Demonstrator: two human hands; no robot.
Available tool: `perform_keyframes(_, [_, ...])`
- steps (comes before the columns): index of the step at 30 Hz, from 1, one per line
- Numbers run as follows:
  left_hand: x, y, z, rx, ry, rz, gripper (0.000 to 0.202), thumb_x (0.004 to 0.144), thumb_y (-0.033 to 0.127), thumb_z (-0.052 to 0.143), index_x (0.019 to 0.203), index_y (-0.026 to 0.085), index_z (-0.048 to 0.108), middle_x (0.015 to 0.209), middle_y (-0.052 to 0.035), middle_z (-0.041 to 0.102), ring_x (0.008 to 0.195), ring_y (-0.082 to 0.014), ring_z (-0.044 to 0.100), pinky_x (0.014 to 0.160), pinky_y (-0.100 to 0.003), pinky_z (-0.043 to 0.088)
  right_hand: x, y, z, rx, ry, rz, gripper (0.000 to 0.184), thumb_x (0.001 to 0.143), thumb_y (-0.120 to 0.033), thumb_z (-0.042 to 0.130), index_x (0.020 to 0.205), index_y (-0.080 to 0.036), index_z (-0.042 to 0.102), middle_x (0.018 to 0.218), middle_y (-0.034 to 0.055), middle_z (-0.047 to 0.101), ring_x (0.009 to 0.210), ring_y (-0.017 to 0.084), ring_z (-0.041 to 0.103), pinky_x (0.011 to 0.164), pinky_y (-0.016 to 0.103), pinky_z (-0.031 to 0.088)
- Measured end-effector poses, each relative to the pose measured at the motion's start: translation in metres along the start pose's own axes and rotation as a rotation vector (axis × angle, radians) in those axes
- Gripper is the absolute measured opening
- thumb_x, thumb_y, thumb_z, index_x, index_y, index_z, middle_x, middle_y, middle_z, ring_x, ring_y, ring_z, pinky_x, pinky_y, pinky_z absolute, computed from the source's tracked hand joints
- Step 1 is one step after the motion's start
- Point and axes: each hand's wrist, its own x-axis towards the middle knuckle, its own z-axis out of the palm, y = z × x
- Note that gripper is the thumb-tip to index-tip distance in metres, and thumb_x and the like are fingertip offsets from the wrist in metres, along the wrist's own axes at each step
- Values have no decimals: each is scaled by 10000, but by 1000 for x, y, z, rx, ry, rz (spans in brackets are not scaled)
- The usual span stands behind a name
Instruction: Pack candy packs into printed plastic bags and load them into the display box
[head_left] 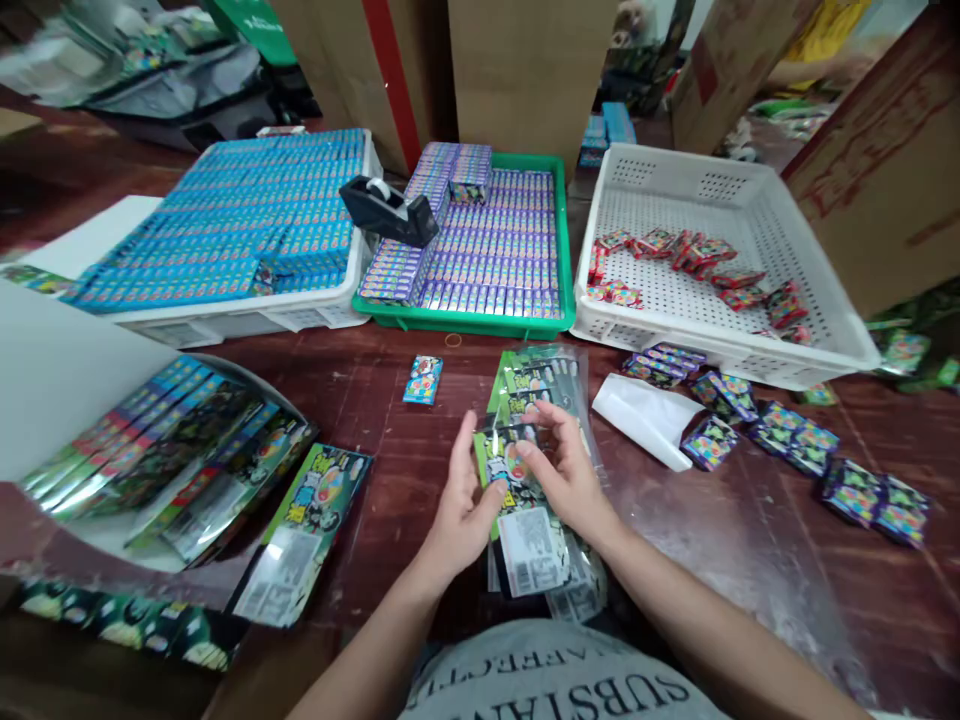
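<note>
My left hand (463, 512) and my right hand (568, 475) hold a green-and-black printed plastic bag (531, 545) between them. Both thumbs press on its front, and a white label covers its lower part. Under and beyond it lie more clear-edged printed bags (556, 372). A small blue box (423, 380) sits on the table ahead of my left hand. Off to the left, a similar printed bag (313, 510) lies flat beside a curled white container (289, 395) packed with more of them.
At the back stand a white crate of blue boxes (232, 215), a green tray (469, 324) of purple boxes with a tape dispenser (388, 212) on top, and a white crate (712, 350) with red packets. Dark packets (795, 437) and white paper (646, 415) lie right. Cardboard boxes (529, 75) rise behind.
</note>
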Motion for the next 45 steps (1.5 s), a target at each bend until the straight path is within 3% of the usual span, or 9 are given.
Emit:
perform_keyframes(4, [-14,2,1,-141,-40,-109,676,958,314,636,1524,285,267,1503,-124,524,1300,-247,594,1081,-396,496,-30,7,-8,-71,76,-2,451,970,-420,586,1377,-275,457,1290,109,597,1086,230,624,891,399,560])
perform_keyframes(7, [-21,7,-8,-141,-34,-195,453,960,342,642,1356,250,442,1199,-81,702,1020,-201,700,883,-333,564,-30,4,-24,-102,-88,32,269,973,-410,598,1196,-262,609,1070,51,672,906,193,646,809,353,560])
perform_keyframes(12, [-16,18,-23,135,91,-117,226,1013,327,541,1138,213,691,1311,-84,673,1241,-227,607,1088,-394,451,-6,-10,-45,-221,-323,-109,139,973,-334,613,1053,-273,709,1162,52,690,1128,224,642,1000,426,518])
perform_keyframes(16, [-9,22,-28,24,147,-145,315,967,309,624,1267,214,626,1138,-74,747,1032,-189,685,951,-361,520,4,-18,-47,-325,-370,-227,258,986,-254,589,1219,-308,686,1198,52,708,1146,210,651,1011,432,519])
perform_keyframes(27, [21,33,-43,121,-6,-304,142,873,305,711,885,164,710,845,-24,728,753,-134,635,718,-277,498,21,-33,-31,-246,-361,239,257,876,-485,722,904,-231,743,885,25,750,788,172,665,722,312,525])
perform_keyframes(36, [31,37,-58,275,-131,-284,162,889,364,712,875,209,756,839,-11,763,780,-154,678,754,-286,525,28,-53,-38,-153,-594,15,177,934,-393,681,985,-250,774,1066,49,758,991,178,706,888,350,563])
perform_keyframes(39, [34,32,-62,272,-183,-247,140,893,373,716,885,246,774,973,-16,782,880,-171,715,810,-294,554,26,-57,-73,-339,-526,-139,268,958,-360,654,1206,-276,710,1257,74,689,1176,201,650,1030,410,520])
perform_keyframes(43, [33,33,-64,342,-257,-92,92,862,349,762,886,260,758,1052,-15,749,956,-176,710,837,-289,555,12,-51,-173,-845,-17,-199,387,947,-399,639,1297,-235,626,1277,134,655,1172,282,624,984,484,529])
perform_keyframes(45, [34,40,-61,456,-319,15,124,902,314,717,1016,275,744,1005,-12,714,892,-152,688,785,-276,541,3,-40,-220,-1165,35,-89,437,918,-487,636,1220,-173,659,1160,167,692,1125,356,632,990,565,494])
